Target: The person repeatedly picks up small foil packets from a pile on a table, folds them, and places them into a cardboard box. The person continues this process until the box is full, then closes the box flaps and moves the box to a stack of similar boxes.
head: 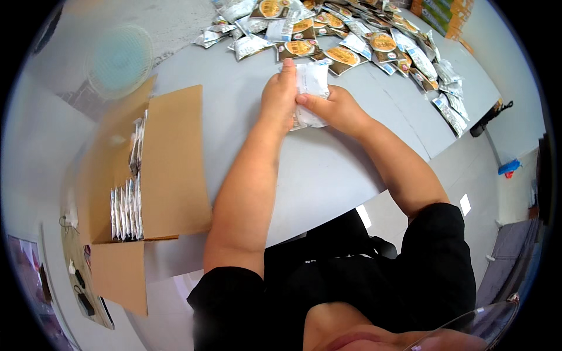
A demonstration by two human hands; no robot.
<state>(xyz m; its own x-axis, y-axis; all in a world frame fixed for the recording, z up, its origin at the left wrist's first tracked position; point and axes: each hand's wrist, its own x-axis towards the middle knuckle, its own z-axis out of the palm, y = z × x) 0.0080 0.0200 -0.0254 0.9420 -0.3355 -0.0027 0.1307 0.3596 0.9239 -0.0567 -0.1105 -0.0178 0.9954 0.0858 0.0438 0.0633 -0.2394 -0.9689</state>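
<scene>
Both of my hands grip white packets above the grey table. My left hand holds their left side, thumb pointing up along the edge. From the right, my right hand closes around them, its thumb across the front. How many packets are in the bundle I cannot tell. To my left stands an open cardboard box, its flaps spread. Inside it, several flat packets stand upright in a row. Beyond my hands lies a loose pile of brown and white food packets.
A few white packets lie near the table's right edge. A round fan with a bluish guard stands beyond the box. A green and orange package is at the far right. One box flap hangs outward towards me.
</scene>
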